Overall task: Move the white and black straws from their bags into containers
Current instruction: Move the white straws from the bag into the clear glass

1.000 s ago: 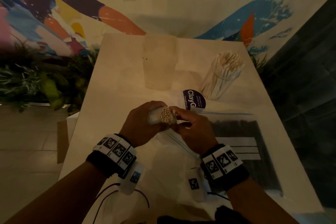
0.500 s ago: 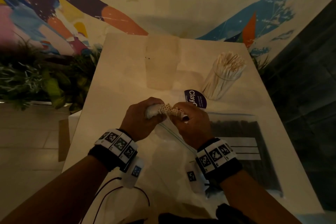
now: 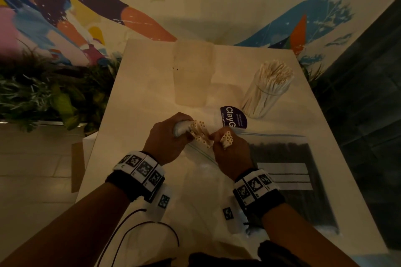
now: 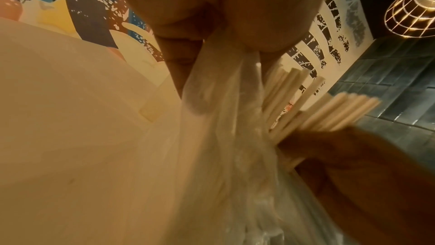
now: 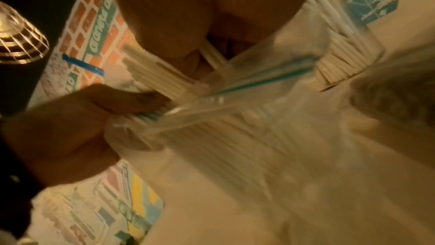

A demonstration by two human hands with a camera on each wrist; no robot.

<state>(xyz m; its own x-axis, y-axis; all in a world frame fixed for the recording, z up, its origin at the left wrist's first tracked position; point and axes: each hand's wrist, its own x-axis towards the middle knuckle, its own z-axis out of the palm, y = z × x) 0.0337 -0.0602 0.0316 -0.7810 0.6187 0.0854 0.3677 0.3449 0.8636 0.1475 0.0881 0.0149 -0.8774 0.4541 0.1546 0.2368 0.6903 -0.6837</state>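
My left hand (image 3: 173, 134) grips the neck of a clear zip bag (image 4: 223, 122) with white straws (image 3: 199, 133) sticking out of its mouth. Just to the right, my right hand (image 3: 225, 145) holds a small bundle of white straws (image 3: 227, 140) pulled apart from the rest. The right wrist view has the bag's blue-green zip strip (image 5: 259, 83) and the straws inside it (image 5: 235, 133). A round clear container (image 3: 268, 93) at the back right stands packed with white straws. An empty translucent container (image 3: 193, 76) stands at the back centre. A zip bag of black straws (image 3: 288, 182) lies flat at the right.
The white table (image 3: 134, 93) holds everything; its left edge drops to green plants (image 3: 43, 97) and a tiled floor. A purple round sticker (image 3: 234, 116) lies near the straw container. A painted mural wall is behind. Wrist cables (image 3: 138, 223) trail near the front edge.
The hands were together on one bundle at the bag's mouth. My right hand has since drawn a small bunch of white straws off to the right, and the rest have fanned out.
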